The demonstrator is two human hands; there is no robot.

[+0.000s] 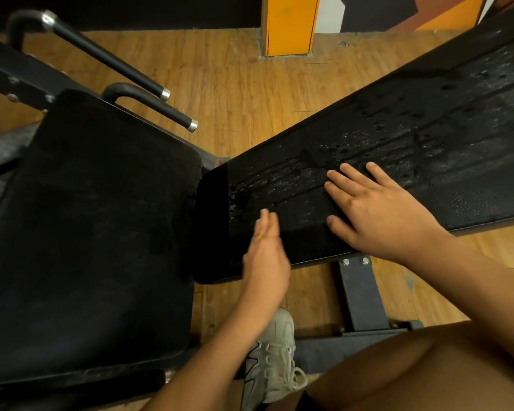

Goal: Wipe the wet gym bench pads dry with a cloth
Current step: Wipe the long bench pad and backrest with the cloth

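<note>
Pressing down now with the right hand, palm flat on the long pad, fingers straight and spread wide, nothing held in it; sitting near the pad's lower end, right among the beads and streaks of water.

Over to the left hand: turned edge-on at the near rim of that same pad, fingers straight and close together, blurred, nothing seen in its grasp; touching the pad or just above it, cannot tell.

Plenty of water along the long pad, glistening all the way up to the right; a darker, smoother strip at its lower end.

Off to the left, a broad seat pad, dull, just beside the long pad's end with a narrow gap between; behind it, two black handles with silver tips, over a wooden floor.

Under the long pad, a grey frame post with two bolts at the top; down below, a pale laced shoe on the floor, and a bare knee in the bottom right corner; far back, an orange post.
</note>
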